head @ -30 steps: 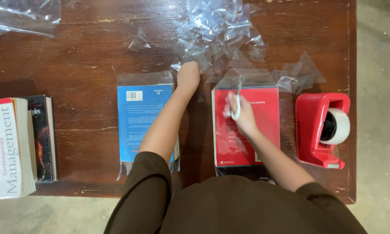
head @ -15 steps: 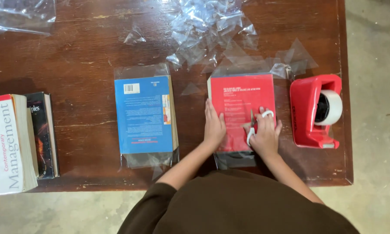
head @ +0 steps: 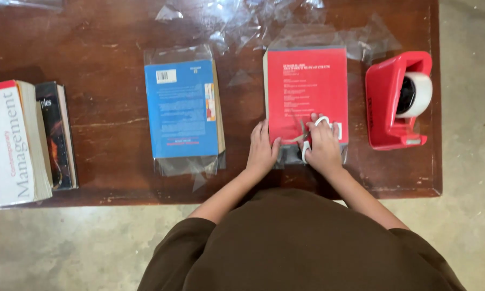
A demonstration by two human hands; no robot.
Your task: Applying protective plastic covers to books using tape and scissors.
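Observation:
A red book lies on a clear plastic sheet on the brown wooden table. My left hand rests flat at the book's lower left corner, on the plastic edge. My right hand grips white-handled scissors at the book's lower edge, blades pointing left over the plastic. A blue book wrapped in clear plastic lies to the left of both hands, untouched.
A red tape dispenser with a white roll stands right of the red book. Two more books lie at the table's left edge. Crumpled clear plastic scraps are spread along the far side.
My left hand came back from the far plastic scraps to the red book's lower left corner. My right hand moved the scissors down to the book's bottom edge.

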